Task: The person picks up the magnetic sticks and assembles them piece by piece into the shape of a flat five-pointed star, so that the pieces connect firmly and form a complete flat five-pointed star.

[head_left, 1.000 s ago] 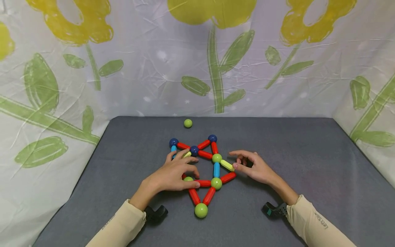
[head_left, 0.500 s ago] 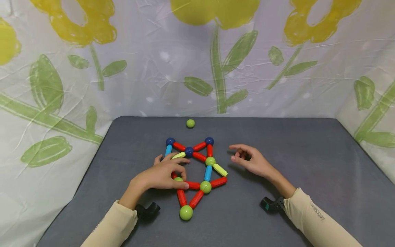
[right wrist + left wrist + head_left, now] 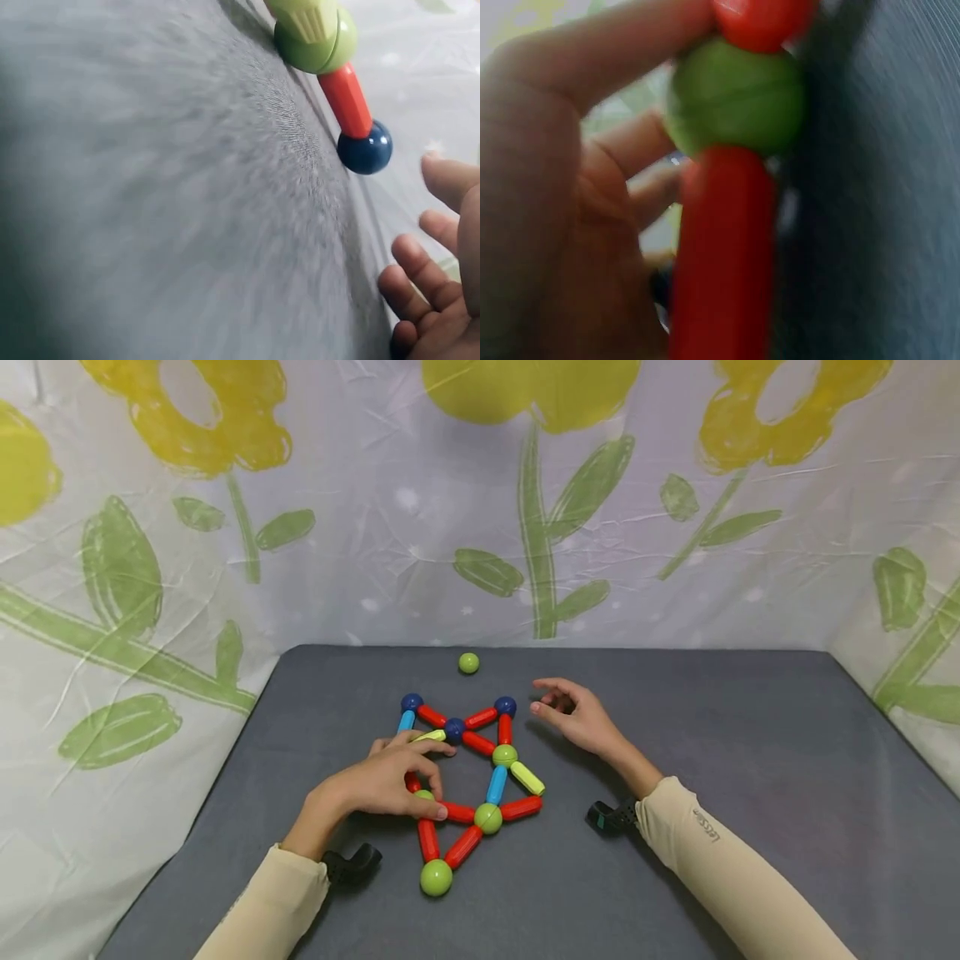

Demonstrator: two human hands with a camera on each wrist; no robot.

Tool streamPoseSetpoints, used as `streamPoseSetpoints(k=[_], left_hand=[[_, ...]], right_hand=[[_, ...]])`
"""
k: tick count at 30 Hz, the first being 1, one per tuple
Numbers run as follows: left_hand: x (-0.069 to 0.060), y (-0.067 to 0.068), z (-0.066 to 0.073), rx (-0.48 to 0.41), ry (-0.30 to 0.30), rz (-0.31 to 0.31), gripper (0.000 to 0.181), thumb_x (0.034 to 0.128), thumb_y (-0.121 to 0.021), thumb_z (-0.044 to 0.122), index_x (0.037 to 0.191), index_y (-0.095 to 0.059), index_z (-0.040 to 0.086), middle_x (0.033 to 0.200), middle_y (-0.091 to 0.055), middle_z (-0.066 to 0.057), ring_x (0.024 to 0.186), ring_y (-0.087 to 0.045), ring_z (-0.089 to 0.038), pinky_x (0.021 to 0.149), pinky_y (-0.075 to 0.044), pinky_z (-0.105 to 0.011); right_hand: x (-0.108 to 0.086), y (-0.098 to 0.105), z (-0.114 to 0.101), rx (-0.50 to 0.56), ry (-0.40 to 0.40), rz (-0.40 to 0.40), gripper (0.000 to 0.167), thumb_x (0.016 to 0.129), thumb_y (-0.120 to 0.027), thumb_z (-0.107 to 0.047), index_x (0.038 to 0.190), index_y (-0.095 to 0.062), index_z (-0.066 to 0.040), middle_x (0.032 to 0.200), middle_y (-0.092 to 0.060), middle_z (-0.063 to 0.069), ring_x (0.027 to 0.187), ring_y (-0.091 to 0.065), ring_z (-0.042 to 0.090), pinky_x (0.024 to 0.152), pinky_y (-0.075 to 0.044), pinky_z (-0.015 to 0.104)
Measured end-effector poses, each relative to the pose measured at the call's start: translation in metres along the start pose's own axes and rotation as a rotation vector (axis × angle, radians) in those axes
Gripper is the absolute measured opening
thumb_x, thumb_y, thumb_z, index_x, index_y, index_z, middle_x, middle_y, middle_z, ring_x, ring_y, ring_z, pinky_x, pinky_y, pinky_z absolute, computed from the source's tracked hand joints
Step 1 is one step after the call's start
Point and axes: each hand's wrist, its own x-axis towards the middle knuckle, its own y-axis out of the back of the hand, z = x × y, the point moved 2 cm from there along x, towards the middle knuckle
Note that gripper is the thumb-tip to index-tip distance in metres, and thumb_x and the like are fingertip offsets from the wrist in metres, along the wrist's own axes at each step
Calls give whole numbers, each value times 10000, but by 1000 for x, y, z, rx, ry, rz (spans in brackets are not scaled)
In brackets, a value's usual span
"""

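A flat figure of magnetic rods [image 3: 462,847] and balls lies on the dark table [image 3: 712,735]. My left hand [image 3: 367,781] bends over its left side. The left wrist view shows the thumb against a red rod by a green ball [image 3: 739,97], with fingers curled behind that ball. Part of the figure's left side is hidden under this hand. Off the figure's far right corner, near a dark blue ball [image 3: 506,707], my right hand [image 3: 577,718] hovers with loosely bent fingers and holds nothing. A yellow-green rod [image 3: 527,778] reaches from a green ball toward a red rod [image 3: 521,808] at the right.
A loose green ball [image 3: 468,663] sits near the table's far edge, behind the figure. White cloth [image 3: 360,568] with printed flowers stands around the back and sides. Each wrist wears a black camera band [image 3: 611,818].
The figure has slid left and slightly turned, together with my left hand. My right hand has left the yellow-green rod and moved away from me toward the far right corner.
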Motion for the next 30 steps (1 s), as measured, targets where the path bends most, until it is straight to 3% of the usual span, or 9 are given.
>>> streamPoseSetpoints(k=[6,10,19,30], left_hand=[[3,0,-11,42,-41,106,165,799,-810,543,751,-670,470,1464,-550,119,1445,-333,-223,1110,-216,-608],[5,-1,-16,74,-52,158,196,791,-804,574,742,-643,474,1444,-565,131,1422,-365,-201,1108,-227,-586],[5,-3,-17,68,-62,159,231,781,-808,590,711,-635,454,1437,-574,120,1401,-388,-191,1108,-228,-588],[2,-1,-17,21,-96,118,228,774,-828,556,704,-663,415,1471,-578,78,1502,-328,-266,1123,-226,-620]], right_hand=[[29,-6,-3,-26,-18,52,476,987,-683,-295,1412,-591,-102,1183,-671,133,904,-633,265,667,-513,328],[46,-8,-9,-75,-14,25,483,988,-678,-313,1416,-587,-111,1242,-659,149,983,-648,291,728,-537,369],[81,-4,-25,-154,76,-136,469,978,-692,-276,1403,-600,-99,1350,-618,205,1051,-620,317,873,-514,481],[121,-18,-50,-288,182,-369,521,961,-710,-192,1442,-561,-59,1487,-518,200,1337,-507,432,1107,-415,566]])
